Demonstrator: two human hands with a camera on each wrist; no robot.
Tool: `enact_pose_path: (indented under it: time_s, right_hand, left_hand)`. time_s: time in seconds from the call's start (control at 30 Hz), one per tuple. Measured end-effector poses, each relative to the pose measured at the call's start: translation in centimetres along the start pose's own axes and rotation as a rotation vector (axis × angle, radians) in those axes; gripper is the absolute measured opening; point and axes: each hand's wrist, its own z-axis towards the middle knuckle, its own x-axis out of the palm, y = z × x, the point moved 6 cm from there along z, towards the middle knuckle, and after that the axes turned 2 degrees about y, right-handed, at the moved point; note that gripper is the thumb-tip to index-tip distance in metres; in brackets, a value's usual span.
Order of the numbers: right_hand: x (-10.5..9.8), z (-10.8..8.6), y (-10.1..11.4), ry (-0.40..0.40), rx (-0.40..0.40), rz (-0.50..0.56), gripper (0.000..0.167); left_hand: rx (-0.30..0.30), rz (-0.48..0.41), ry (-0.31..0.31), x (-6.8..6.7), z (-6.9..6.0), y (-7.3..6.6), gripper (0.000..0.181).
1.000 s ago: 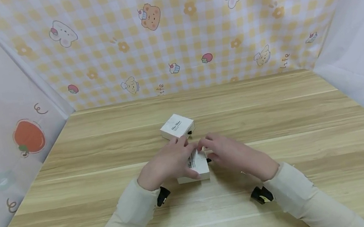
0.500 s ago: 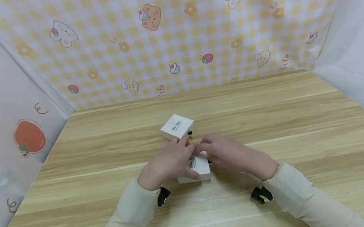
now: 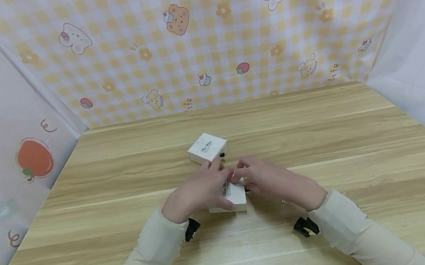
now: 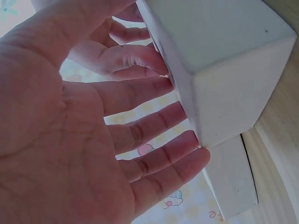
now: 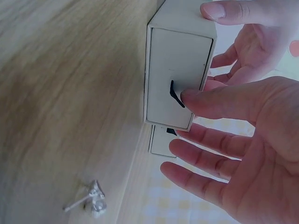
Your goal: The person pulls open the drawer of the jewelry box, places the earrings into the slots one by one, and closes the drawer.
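Observation:
A small white drawer box [image 3: 237,194] with black lettering lies under my left hand [image 3: 198,189]. The left thumb lies along its near side, and the other fingertips touch its lettered top. My right hand [image 3: 278,182] is at the box's right end. In the right wrist view its thumb touches the drawer front [image 5: 161,51] beside a black pull tab [image 5: 175,93]; the drawer sits flush. The right index finger reaches over the top near the left fingertips, where its tip is partly hidden. A white fleck shows there, too small to identify.
A second white box [image 3: 207,146] with the same lettering and a black tab stands just behind. A small silver earring [image 5: 95,200] lies on the wooden table [image 3: 319,135] below the right wrist. Patterned cloth [image 3: 224,40] hangs behind.
The box in my hands has shifted very slightly right. My right index finger has moved a little lower, over the box top. The rear box stays where it was.

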Motion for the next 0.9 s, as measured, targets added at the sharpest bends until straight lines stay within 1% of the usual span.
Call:
enact_pose_path:
  time_s: [0.07, 0.17, 0.3, 0.37, 0.53, 0.57, 0.63, 0.7, 0.8, 0.9]
  right_hand:
    - [0.0, 0.0, -0.1, 0.012, 0.02, 0.003, 0.028]
    - [0.0, -0.1, -0.2, 0.029, 0.053, 0.009, 0.025]
    - [-0.1, -0.1, -0.2, 0.042, 0.083, 0.01, 0.023]
    - [-0.1, -0.1, -0.2, 0.046, 0.093, 0.007, 0.023]
    - [-0.1, -0.1, -0.2, 0.05, 0.095, 0.005, 0.022]
    - [-0.1, -0.1, -0.2, 0.052, 0.097, 0.006, 0.022]
    - [-0.1, -0.2, -0.3, 0.054, 0.102, 0.009, 0.023]
    - [-0.2, -0.2, -0.3, 0.058, 0.109, 0.01, 0.024]
    - [-0.2, -0.2, -0.3, 0.063, 0.113, 0.008, 0.024]
    - [-0.2, -0.2, -0.3, 0.069, 0.118, 0.013, 0.023]
  left_hand:
    - [-0.01, -0.007, -0.004, 0.0, -0.1, -0.1, 0.073]
    - [-0.043, -0.017, -0.018, -0.1, -0.4, -0.2, 0.077]
    - [-0.127, -0.022, -0.034, 0.1, -0.8, -0.7, 0.089]
    - [-0.165, 0.008, -0.048, 0.3, -1.0, -1.1, 0.094]
    - [-0.272, 0.104, -0.111, 0.4, -1.5, -2.0, 0.104]
    - [-0.298, 0.118, -0.122, 0.4, -1.6, -2.0, 0.104]
    - [-0.356, 0.118, -0.133, 0.6, -1.7, -2.1, 0.104]
    - [-0.39, 0.125, -0.135, 0.8, -1.7, -2.1, 0.099]
    - [-0.41, 0.117, -0.142, 1.0, -1.6, -2.2, 0.091]
    - [-0.408, 0.13, -0.143, 1.3, -1.4, -2.2, 0.087]
